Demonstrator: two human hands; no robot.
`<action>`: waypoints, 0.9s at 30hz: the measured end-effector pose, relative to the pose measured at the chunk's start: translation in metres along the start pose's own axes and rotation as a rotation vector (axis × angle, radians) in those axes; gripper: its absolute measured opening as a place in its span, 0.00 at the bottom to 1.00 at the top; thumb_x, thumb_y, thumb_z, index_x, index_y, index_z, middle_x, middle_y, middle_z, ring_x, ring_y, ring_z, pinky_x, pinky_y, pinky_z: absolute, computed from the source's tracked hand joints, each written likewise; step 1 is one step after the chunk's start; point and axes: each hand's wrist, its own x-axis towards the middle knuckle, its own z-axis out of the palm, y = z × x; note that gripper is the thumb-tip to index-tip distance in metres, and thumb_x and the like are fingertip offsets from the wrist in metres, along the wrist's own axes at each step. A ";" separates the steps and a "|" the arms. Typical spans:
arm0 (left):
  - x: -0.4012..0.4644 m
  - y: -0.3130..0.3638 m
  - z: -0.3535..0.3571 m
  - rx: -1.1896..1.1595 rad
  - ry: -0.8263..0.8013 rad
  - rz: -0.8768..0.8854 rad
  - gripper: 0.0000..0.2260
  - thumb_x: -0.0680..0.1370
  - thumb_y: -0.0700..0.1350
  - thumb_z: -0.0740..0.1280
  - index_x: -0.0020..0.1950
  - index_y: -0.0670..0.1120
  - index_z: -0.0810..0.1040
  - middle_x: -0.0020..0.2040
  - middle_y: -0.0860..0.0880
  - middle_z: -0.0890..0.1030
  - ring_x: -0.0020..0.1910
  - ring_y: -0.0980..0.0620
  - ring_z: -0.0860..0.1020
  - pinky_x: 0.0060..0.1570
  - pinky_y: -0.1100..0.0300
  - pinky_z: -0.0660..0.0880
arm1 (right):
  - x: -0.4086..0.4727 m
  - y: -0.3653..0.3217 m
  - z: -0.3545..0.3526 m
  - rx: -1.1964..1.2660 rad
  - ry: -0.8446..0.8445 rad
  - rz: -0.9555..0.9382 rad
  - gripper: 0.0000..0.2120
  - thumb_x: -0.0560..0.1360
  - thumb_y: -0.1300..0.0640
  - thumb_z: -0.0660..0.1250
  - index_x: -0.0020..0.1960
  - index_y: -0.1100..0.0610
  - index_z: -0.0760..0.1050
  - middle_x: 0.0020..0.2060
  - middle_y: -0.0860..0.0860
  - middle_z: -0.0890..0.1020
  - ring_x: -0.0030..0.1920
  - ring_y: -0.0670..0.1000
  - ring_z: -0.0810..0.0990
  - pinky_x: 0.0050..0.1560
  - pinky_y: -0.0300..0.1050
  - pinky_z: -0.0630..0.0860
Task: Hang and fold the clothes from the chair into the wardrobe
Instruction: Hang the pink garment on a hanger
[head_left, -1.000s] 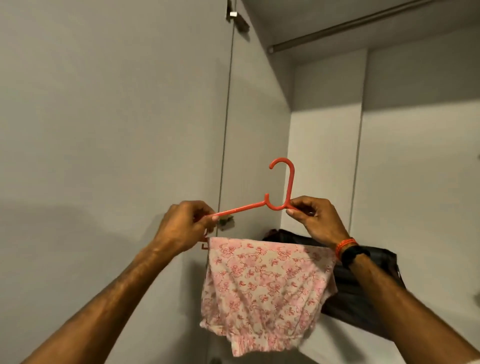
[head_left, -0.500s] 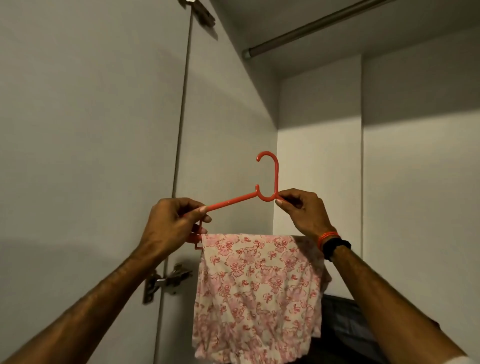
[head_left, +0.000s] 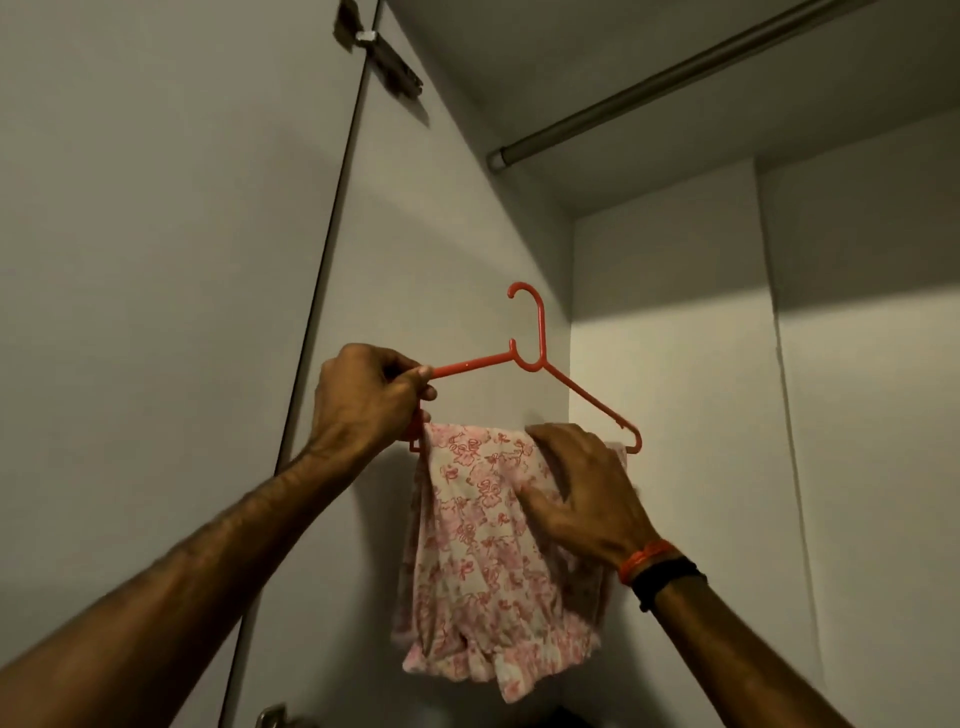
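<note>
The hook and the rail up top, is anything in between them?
No. In the head view, only bare wardrobe wall shows between the hook and the rail.

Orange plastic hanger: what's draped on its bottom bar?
A pink floral cloth garment hangs folded over the orange plastic hanger. The bar itself is covered by the cloth and the right hand resting on it.
</note>
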 end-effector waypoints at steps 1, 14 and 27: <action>0.012 0.002 0.002 0.007 0.001 0.023 0.09 0.78 0.45 0.69 0.52 0.41 0.83 0.39 0.48 0.84 0.32 0.51 0.83 0.31 0.60 0.81 | 0.010 0.001 0.004 -0.040 0.009 -0.001 0.32 0.71 0.38 0.66 0.71 0.51 0.69 0.67 0.50 0.75 0.65 0.51 0.73 0.68 0.51 0.70; 0.118 0.022 0.031 0.042 -0.036 0.083 0.09 0.77 0.45 0.71 0.50 0.39 0.83 0.39 0.46 0.84 0.33 0.50 0.84 0.38 0.53 0.83 | 0.120 0.028 0.036 -0.307 0.312 0.049 0.12 0.77 0.55 0.70 0.60 0.54 0.78 0.55 0.53 0.83 0.54 0.54 0.81 0.58 0.53 0.77; 0.204 0.075 0.047 0.046 0.006 0.099 0.09 0.76 0.44 0.72 0.48 0.37 0.82 0.39 0.46 0.85 0.37 0.47 0.85 0.43 0.49 0.83 | 0.233 0.056 0.009 -0.325 0.500 -0.051 0.08 0.80 0.59 0.65 0.58 0.54 0.77 0.51 0.52 0.82 0.47 0.53 0.81 0.50 0.46 0.81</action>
